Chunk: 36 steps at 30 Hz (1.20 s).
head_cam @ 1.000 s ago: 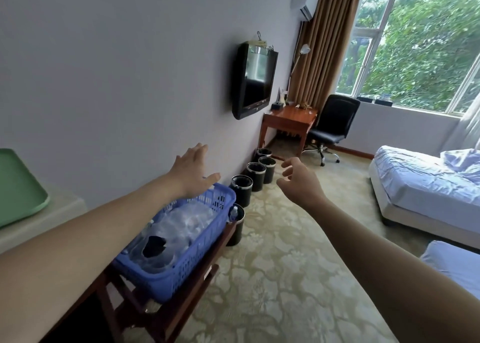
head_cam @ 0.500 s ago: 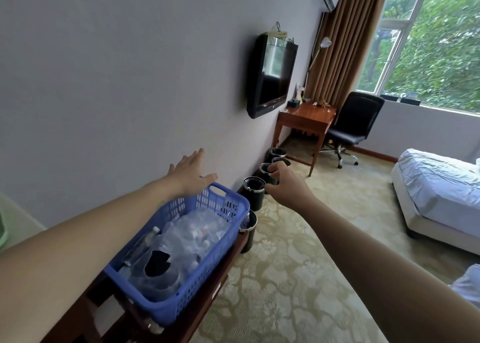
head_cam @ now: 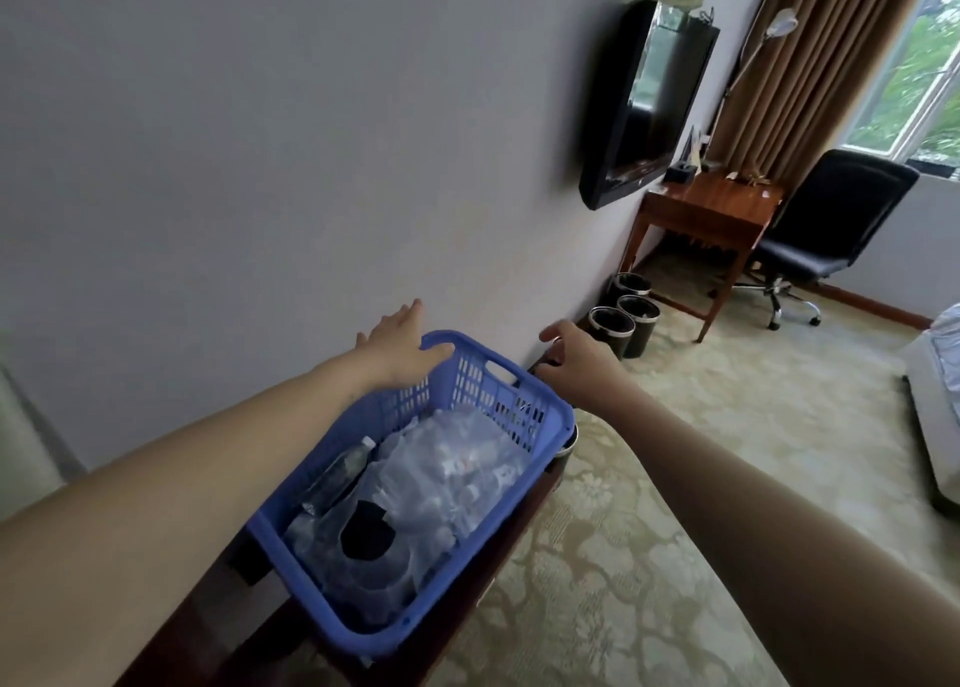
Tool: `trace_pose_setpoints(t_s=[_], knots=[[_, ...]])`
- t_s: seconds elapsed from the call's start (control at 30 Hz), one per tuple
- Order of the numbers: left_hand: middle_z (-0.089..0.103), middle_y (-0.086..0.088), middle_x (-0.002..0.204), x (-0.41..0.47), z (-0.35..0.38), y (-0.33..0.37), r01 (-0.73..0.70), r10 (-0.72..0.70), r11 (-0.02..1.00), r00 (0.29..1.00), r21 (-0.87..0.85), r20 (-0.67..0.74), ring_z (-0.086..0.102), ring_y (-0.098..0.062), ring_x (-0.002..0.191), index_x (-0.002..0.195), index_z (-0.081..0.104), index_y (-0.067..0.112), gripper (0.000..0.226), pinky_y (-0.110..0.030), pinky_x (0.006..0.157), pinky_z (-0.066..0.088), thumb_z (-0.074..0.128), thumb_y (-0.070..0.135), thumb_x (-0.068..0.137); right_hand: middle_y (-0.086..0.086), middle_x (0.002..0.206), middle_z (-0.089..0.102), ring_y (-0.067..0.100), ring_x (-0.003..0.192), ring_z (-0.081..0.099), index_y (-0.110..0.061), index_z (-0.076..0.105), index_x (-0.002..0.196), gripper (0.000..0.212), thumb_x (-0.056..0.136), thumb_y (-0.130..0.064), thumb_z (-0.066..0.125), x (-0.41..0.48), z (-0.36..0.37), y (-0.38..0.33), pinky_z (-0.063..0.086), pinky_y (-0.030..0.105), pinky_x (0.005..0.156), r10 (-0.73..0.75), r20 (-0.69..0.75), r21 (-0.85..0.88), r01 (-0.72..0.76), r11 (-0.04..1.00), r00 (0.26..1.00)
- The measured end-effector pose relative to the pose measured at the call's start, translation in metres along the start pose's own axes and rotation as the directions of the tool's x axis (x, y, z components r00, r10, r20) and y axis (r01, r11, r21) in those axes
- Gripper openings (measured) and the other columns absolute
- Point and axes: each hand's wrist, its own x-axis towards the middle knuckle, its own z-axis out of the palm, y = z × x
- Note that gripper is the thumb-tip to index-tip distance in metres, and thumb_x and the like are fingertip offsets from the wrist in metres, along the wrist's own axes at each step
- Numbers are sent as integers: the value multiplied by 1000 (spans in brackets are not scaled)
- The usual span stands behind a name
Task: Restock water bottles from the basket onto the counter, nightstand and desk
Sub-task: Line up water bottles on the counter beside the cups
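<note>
A blue plastic basket (head_cam: 550,429) sits on a dark wooden rack, filled with clear water bottles in torn plastic wrap (head_cam: 447,473); one loose bottle (head_cam: 343,470) lies along its left side. My left hand (head_cam: 400,343) hovers open over the basket's far left corner, fingers spread, close to the wall. My right hand (head_cam: 576,356) reaches past the basket's far right corner with fingers curled, holding nothing I can see. The wooden desk (head_cam: 711,213) stands far off by the curtain.
A wall-mounted TV (head_cam: 644,104) hangs above. Three black waste bins (head_cam: 615,325) line the wall beyond the basket, another tucked under its right corner. A black office chair (head_cam: 826,234) stands at the desk. A bed edge (head_cam: 930,416) shows at right across patterned carpet.
The view has turned left and moved closer to the basket. Both hands have come down toward the basket's far corners, the right one lower and nearer its rim.
</note>
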Motion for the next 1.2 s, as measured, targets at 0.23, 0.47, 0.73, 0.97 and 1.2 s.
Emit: trace_pose_setpoints(t_s=[0.23, 0.47, 0.73, 0.97, 1.2], knots=[[-2, -6, 164, 27, 2, -36, 127, -127, 991, 992, -47, 2, 5, -24, 150, 155, -8, 14, 86, -47, 121, 6, 39, 57, 97, 8, 113, 64, 29, 103, 61, -15, 50, 126, 40, 87, -19, 58, 64, 34, -8, 49, 40, 88, -84, 122, -29, 88, 996, 989], [-5, -4, 164, 57, 13, -88, 296, -296, 948, 955, -115, 20, 1, -21, 150, 155, -9, 16, 84, -44, 122, 3, 38, 55, 98, 10, 121, 63, 30, 110, 58, -11, 50, 129, 41, 88, -14, 57, 142, 80, -18, 41, 31, 86, -189, 294, -48, 212, 976, 937], [2, -5, 164, 81, 80, -156, 511, -502, 813, 858, -280, 108, 11, -20, 150, 155, -2, 14, 83, -34, 120, 14, 45, 51, 97, 9, 119, 64, 29, 111, 59, -12, 53, 125, 37, 89, -19, 57, 199, 180, -8, 48, 35, 90, -243, 549, -1, 292, 957, 800], [7, -7, 163, 87, 173, -212, 684, -640, 652, 728, -328, 246, 20, -24, 147, 156, 2, 13, 77, -32, 115, 23, 44, 45, 100, 4, 121, 64, 25, 116, 55, -15, 59, 119, 31, 88, -19, 59, 212, 285, 38, 40, 28, 95, -199, 740, -55, 353, 934, 642], [37, -13, 150, 103, 235, -268, 732, -717, 593, 670, -336, 192, 45, -26, 131, 150, 26, 7, 61, -31, 106, 38, 51, 31, 99, 9, 118, 66, 27, 113, 57, -17, 66, 112, 25, 90, -15, 53, 236, 379, 46, 42, 30, 91, -326, 777, -30, 548, 836, 539]])
